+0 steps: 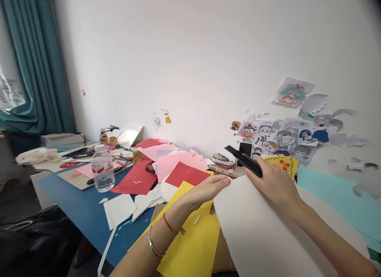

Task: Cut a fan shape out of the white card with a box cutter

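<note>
A large white board (253, 225) stands tilted up in front of me at the lower right. My left hand (210, 189) is at its upper left corner, fingers pressed together on the edge. Wrapped round a black utility knife (248, 162) is my right hand (275, 181), resting by the board's top edge. The knife points up and left, its dark blade showing. Beneath my left forearm lies a yellow sheet (193, 237). A red sheet (186, 174) and a pink sheet (166, 166) are just beyond my left hand.
On the blue table (74, 205) stands a water bottle (102, 170), with white offcuts (119, 209) nearby. Behind my hands are a tray of pens (223, 158) and a phone (245, 150). Light blue paper (336, 193) lies at the right. Drawings (285, 138) hang on the wall.
</note>
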The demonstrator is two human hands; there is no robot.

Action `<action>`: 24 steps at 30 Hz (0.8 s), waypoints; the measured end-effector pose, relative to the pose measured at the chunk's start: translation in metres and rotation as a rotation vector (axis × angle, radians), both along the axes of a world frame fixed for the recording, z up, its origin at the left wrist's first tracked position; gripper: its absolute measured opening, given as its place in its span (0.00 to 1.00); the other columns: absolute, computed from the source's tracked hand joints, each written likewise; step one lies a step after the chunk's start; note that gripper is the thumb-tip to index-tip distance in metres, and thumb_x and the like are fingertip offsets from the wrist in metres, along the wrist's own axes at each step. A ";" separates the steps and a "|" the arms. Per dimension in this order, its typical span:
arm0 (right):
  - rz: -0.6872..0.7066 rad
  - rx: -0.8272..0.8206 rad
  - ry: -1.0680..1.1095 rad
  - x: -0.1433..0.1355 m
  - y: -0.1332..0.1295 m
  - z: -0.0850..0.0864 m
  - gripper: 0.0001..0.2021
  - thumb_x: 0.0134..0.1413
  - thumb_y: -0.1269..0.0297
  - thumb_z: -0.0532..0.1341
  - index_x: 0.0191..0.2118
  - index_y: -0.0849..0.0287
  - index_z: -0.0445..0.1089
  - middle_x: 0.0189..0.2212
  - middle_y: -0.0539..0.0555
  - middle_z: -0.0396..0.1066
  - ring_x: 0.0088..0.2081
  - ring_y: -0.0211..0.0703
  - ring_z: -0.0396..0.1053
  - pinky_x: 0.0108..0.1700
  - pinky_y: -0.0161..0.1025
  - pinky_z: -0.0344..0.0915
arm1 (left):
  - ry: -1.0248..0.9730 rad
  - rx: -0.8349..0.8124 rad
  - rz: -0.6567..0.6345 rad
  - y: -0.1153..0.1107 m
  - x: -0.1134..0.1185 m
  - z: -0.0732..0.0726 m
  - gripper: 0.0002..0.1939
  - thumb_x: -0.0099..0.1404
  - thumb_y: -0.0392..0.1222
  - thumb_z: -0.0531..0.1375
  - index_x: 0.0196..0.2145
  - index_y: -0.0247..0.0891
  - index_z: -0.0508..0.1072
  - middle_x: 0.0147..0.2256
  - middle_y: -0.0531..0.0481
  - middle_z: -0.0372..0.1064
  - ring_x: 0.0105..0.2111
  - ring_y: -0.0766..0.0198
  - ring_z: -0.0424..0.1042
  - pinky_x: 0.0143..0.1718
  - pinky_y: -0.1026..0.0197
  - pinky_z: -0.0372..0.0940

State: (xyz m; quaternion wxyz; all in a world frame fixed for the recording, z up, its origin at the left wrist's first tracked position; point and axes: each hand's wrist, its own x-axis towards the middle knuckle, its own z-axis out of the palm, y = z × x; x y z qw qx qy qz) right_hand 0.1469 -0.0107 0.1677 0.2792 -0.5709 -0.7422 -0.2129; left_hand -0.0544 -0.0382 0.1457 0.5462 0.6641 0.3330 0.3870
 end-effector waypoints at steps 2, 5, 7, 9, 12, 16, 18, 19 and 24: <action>0.008 -0.001 -0.026 -0.005 0.000 -0.003 0.14 0.59 0.50 0.50 0.33 0.55 0.60 0.21 0.50 0.68 0.23 0.46 0.66 0.23 0.36 0.47 | -0.073 -0.054 -0.022 -0.001 0.000 -0.008 0.20 0.59 0.58 0.57 0.31 0.36 0.68 0.30 0.52 0.64 0.30 0.67 0.62 0.34 0.64 0.56; 0.029 0.017 -0.038 -0.009 0.002 -0.009 0.15 0.59 0.50 0.50 0.36 0.56 0.62 0.25 0.53 0.71 0.24 0.47 0.68 0.23 0.36 0.47 | -0.116 -0.010 0.054 -0.007 0.001 -0.017 0.20 0.60 0.58 0.57 0.30 0.35 0.66 0.29 0.52 0.64 0.30 0.67 0.62 0.34 0.64 0.57; 0.039 0.032 -0.035 -0.010 0.002 -0.011 0.15 0.59 0.49 0.50 0.37 0.57 0.63 0.27 0.54 0.71 0.25 0.47 0.68 0.24 0.36 0.48 | -0.070 0.069 0.186 -0.011 0.000 -0.021 0.18 0.63 0.56 0.53 0.28 0.37 0.62 0.27 0.54 0.61 0.28 0.68 0.61 0.32 0.64 0.57; 0.045 0.039 -0.034 -0.010 0.001 -0.013 0.15 0.59 0.49 0.50 0.36 0.56 0.63 0.26 0.53 0.71 0.25 0.47 0.68 0.24 0.36 0.48 | 0.022 0.173 0.354 -0.012 -0.004 -0.026 0.16 0.66 0.51 0.47 0.27 0.38 0.60 0.25 0.55 0.58 0.26 0.67 0.60 0.30 0.64 0.57; 0.052 0.037 -0.025 -0.010 -0.004 -0.013 0.15 0.59 0.49 0.50 0.35 0.56 0.62 0.23 0.51 0.70 0.23 0.47 0.67 0.23 0.36 0.47 | 0.182 0.417 0.566 -0.008 -0.020 -0.035 0.06 0.63 0.42 0.51 0.36 0.39 0.63 0.37 0.47 0.65 0.39 0.59 0.65 0.42 0.57 0.60; 0.049 0.023 -0.040 -0.010 -0.012 -0.013 0.16 0.58 0.48 0.49 0.34 0.55 0.62 0.23 0.50 0.70 0.22 0.47 0.67 0.23 0.35 0.48 | 0.304 0.425 0.527 -0.012 -0.041 -0.036 0.09 0.63 0.43 0.51 0.37 0.38 0.68 0.47 0.41 0.65 0.51 0.53 0.59 0.54 0.50 0.52; 0.056 0.028 -0.048 -0.011 -0.015 -0.014 0.16 0.58 0.48 0.50 0.35 0.55 0.63 0.23 0.51 0.70 0.23 0.47 0.67 0.23 0.35 0.49 | 0.204 0.241 0.300 -0.024 -0.044 -0.033 0.18 0.67 0.50 0.45 0.33 0.37 0.68 0.38 0.43 0.68 0.42 0.57 0.65 0.49 0.53 0.57; 0.060 0.034 -0.049 -0.011 -0.017 -0.015 0.16 0.58 0.48 0.50 0.35 0.55 0.63 0.23 0.51 0.70 0.23 0.47 0.67 0.23 0.35 0.49 | 0.142 0.169 0.192 -0.031 -0.043 -0.031 0.21 0.68 0.52 0.43 0.31 0.37 0.68 0.34 0.46 0.67 0.37 0.60 0.65 0.45 0.56 0.59; 0.069 0.053 -0.063 -0.015 -0.020 -0.017 0.15 0.57 0.49 0.50 0.35 0.55 0.64 0.19 0.51 0.67 0.22 0.47 0.67 0.22 0.35 0.47 | 0.005 0.077 0.056 -0.055 -0.028 -0.034 0.21 0.63 0.58 0.51 0.24 0.39 0.57 0.24 0.57 0.51 0.24 0.69 0.53 0.28 0.65 0.55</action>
